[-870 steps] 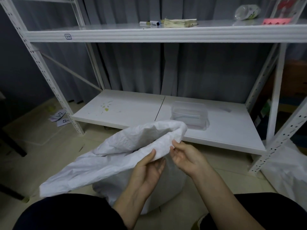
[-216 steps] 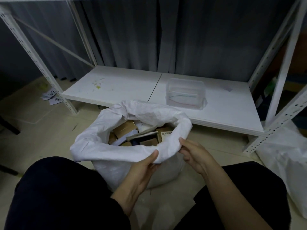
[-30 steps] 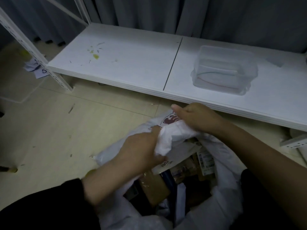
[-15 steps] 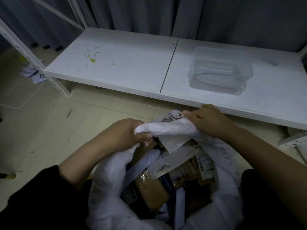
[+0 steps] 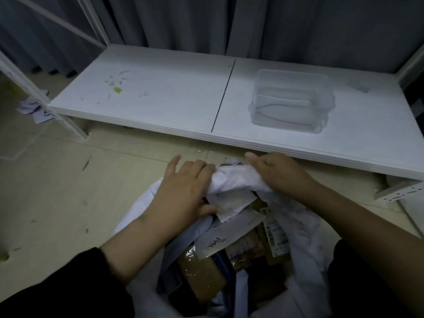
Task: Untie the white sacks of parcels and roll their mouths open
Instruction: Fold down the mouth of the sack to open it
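Observation:
The white sack (image 5: 305,235) stands on the floor between my knees with its mouth open. Brown cardboard parcels (image 5: 202,276) and white mailers (image 5: 231,235) show inside it. Both hands are on the far edge of the rim (image 5: 231,180), which is bunched into a fold. My left hand (image 5: 183,191) lies over the left part of that fold, fingers curled over the cloth and thumb underneath. My right hand (image 5: 277,171) grips the right part of the fold, fingers tucked under the cloth.
A low white shelf board (image 5: 160,97) runs across just beyond the sack. A clear plastic box (image 5: 291,99) sits on its right half. White rack uprights (image 5: 68,125) stand at the left. Paper scraps (image 5: 34,109) lie on the beige floor at the left.
My left hand has shifted right along the rim, closer to my right hand, and the fold between them is now shorter and more bunched.

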